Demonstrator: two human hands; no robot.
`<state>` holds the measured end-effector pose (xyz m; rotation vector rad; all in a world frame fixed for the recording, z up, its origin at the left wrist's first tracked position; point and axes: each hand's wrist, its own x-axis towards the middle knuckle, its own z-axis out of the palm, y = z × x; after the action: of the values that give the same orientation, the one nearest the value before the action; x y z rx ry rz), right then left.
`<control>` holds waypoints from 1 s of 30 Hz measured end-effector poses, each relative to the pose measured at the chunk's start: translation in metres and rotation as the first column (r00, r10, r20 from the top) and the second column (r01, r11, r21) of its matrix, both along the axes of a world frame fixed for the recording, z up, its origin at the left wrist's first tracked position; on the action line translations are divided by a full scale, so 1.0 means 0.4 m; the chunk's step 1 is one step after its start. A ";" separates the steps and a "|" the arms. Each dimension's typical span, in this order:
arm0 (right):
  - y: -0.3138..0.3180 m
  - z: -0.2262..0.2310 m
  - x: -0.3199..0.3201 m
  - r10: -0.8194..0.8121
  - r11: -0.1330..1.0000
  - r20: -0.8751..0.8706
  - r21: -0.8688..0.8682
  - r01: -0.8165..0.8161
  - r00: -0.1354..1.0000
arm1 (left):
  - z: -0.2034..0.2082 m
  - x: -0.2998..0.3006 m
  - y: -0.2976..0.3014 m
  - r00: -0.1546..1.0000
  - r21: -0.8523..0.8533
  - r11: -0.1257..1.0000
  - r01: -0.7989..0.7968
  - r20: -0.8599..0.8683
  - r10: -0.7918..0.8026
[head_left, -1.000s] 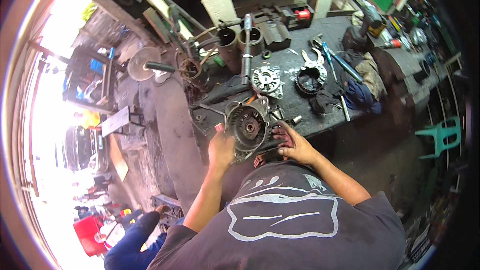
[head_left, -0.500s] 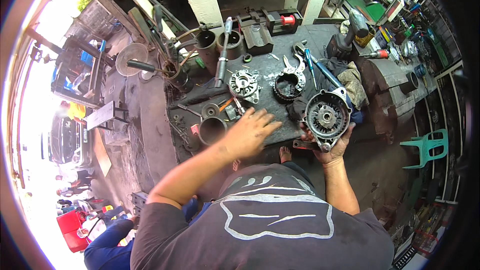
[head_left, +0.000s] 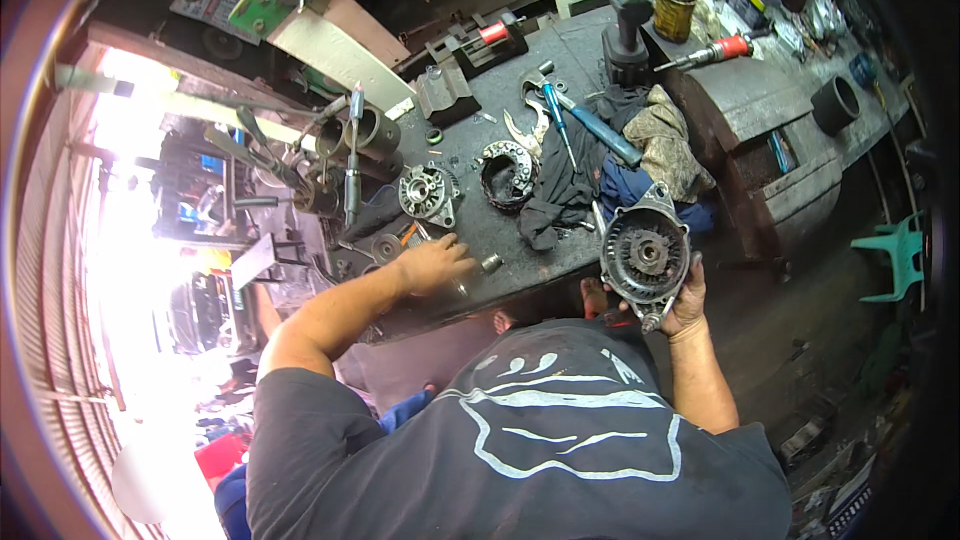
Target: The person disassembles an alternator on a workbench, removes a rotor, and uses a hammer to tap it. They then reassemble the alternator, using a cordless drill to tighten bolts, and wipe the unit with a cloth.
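My right hand (head_left: 687, 302) grips a round metal alternator housing (head_left: 648, 258) from below and the right side. The housing is raised off the bench's front edge, its ribbed inside and central hub facing up. Over the front of the bench, my left hand (head_left: 438, 264) is closed with its fingers bent downward; what they hold is hidden. A small shiny metal cylinder (head_left: 490, 263) lies beside its fingertips. Beyond it sit a second alternator housing (head_left: 428, 194) and a dark ring-shaped stator (head_left: 507, 176).
A dark cloth (head_left: 560, 195), blue-handled hammer (head_left: 600, 130) and screwdriver (head_left: 555, 110) lie behind the stator. A cordless drill (head_left: 627, 25) stands farther back. Metal cups (head_left: 375, 135) and a long socket wrench (head_left: 353, 165) are at left. A green plastic chair (head_left: 890, 258) stands right.
The view has turned and shifted. My left hand's spread fingers have bent inward, and the small metal cylinder now shows beside them. My right hand keeps its hold on the alternator housing.
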<state>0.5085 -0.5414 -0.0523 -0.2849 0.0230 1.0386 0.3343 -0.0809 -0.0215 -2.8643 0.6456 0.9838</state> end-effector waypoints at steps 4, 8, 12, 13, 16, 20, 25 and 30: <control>-0.073 -0.042 0.025 -0.021 1.000 -0.061 0.005 0.021 0.998 | 0.070 -0.021 -0.047 0.951 -0.186 0.954 -0.235 0.161 0.265; -0.092 -0.032 0.055 0.016 0.992 0.003 -0.124 -0.015 1.000 | 0.114 -0.097 -0.157 0.462 -0.610 0.426 -0.668 0.109 0.880; 0.002 0.037 0.091 0.177 0.967 0.154 -0.212 -0.143 0.972 | 0.031 -0.126 -0.281 0.051 -0.897 -0.182 -0.402 -0.221 0.974; 0.043 0.062 0.093 0.191 0.951 0.272 -0.290 -0.109 0.943 | 0.005 -0.130 -0.293 0.026 -0.919 -0.154 -0.362 -0.175 0.984; 0.194 0.147 0.080 0.319 0.894 0.590 -0.446 -0.030 0.741 | -0.054 -0.146 -0.303 -0.035 -0.938 -0.112 -0.329 -0.106 0.994; 0.402 0.258 -0.040 0.520 0.813 0.830 -0.553 0.180 0.202 | -0.071 -0.164 -0.265 -0.068 -0.936 -0.154 -0.316 -0.139 0.988; 0.574 0.319 -0.200 0.717 0.682 0.627 -0.539 0.495 -0.305 | -0.147 -0.185 -0.238 0.337 -0.809 -0.584 0.068 -0.532 0.777; 0.636 0.295 -0.280 0.772 0.633 0.474 -0.521 0.572 -0.423 | -0.260 -0.210 -0.211 0.372 -0.964 -0.097 -0.249 -0.187 0.909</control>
<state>0.3964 -0.2870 0.0656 -2.2725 -1.4896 0.5046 0.2504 -0.1652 -0.1254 -4.2360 -0.7920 -1.0238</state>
